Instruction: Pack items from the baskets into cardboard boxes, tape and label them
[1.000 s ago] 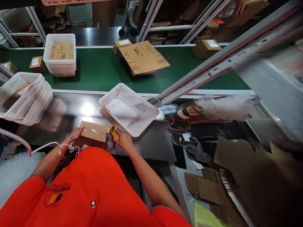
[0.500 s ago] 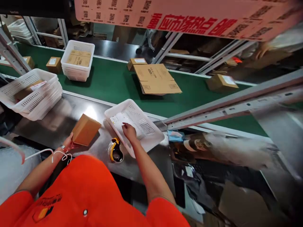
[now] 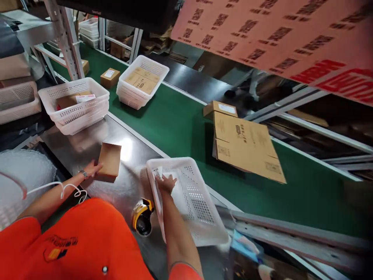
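Observation:
My left hand (image 3: 93, 168) grips the near left side of a small brown cardboard box (image 3: 110, 159) on the metal bench. My right hand (image 3: 166, 182) reaches into a white perforated plastic basket (image 3: 217, 229), its fingers spread. A white printed paper slip (image 3: 157, 172) lies by those fingertips at the basket's left end; whether they touch it is unclear. Between my arms, a tape dispenser (image 3: 142, 217) with yellow parts and a dark roll rests on the bench, just left of the basket.
A green conveyor belt (image 3: 180, 120) runs behind the metal bench (image 3: 122, 194). On it are a flattened carton (image 3: 247, 146), small labelled boxes (image 3: 110, 77) and stacked baskets (image 3: 142, 64). Another basket stack (image 3: 78, 116) stands on the bench's left. A pink sign (image 3: 276, 35) hangs overhead.
The view has turned, shifting the scene. My right hand's fingers have spread by the slip, whose edge now looks bent up. My left hand remains on the box, which sits more upright.

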A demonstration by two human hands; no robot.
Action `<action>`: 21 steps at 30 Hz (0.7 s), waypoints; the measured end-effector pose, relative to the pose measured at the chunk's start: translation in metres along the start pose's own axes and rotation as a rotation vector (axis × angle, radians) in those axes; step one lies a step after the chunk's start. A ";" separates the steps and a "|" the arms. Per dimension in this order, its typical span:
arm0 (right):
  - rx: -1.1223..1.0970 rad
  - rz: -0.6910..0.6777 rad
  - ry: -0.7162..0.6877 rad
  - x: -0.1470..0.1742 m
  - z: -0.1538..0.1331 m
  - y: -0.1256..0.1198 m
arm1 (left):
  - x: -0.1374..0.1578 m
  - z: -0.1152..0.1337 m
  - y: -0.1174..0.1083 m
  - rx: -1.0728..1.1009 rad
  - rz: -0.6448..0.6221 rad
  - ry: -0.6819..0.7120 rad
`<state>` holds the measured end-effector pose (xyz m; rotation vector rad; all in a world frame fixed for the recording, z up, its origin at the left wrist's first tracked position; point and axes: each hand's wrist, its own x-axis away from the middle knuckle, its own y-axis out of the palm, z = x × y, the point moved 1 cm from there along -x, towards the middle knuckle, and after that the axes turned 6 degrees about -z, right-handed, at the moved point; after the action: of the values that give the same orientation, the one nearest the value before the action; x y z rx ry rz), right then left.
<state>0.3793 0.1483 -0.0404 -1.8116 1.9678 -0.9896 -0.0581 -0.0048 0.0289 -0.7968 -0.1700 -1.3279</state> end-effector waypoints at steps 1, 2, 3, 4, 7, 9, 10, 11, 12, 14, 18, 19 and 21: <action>-0.053 -0.001 -0.024 0.003 0.000 -0.004 | -0.003 0.003 0.004 -0.005 -0.006 0.038; -0.088 -0.001 -0.037 0.007 -0.001 -0.008 | -0.006 0.005 0.007 -0.014 -0.017 0.068; -0.133 0.010 -0.046 0.012 -0.002 -0.012 | -0.008 0.006 0.010 -0.023 -0.030 0.091; -0.181 0.026 -0.053 0.019 -0.004 -0.017 | -0.009 0.007 0.011 -0.026 -0.043 0.109; -0.351 0.063 -0.092 0.052 -0.013 -0.029 | -0.012 0.009 0.012 -0.077 -0.145 0.159; -0.482 -0.022 -0.162 0.083 -0.024 -0.033 | -0.011 0.010 0.011 -0.131 -0.248 0.198; -0.518 -0.117 -0.212 0.099 -0.032 -0.034 | -0.010 0.010 0.011 -0.156 -0.298 0.218; -0.524 -0.240 -0.268 0.116 -0.040 -0.034 | -0.009 0.012 0.012 -0.173 -0.337 0.236; -0.490 -0.379 -0.323 0.132 -0.049 -0.032 | -0.007 0.014 0.012 -0.186 -0.351 0.265; -0.310 -0.637 -0.419 0.160 -0.067 -0.024 | 0.001 0.022 0.016 -0.233 -0.314 0.380; 0.150 -0.840 -0.517 0.193 -0.098 0.000 | 0.025 0.047 0.028 -0.316 -0.272 0.735; 0.210 -0.846 -0.523 0.197 -0.105 0.006 | 0.032 0.053 0.032 -0.321 -0.324 0.798; 0.249 -0.855 -0.525 0.200 -0.117 0.014 | 0.044 0.062 0.038 -0.341 -0.454 0.862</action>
<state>0.2614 -0.0103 0.0817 -2.4594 0.7135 -0.7720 0.0082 -0.0013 0.0824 -0.4063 0.6053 -2.0561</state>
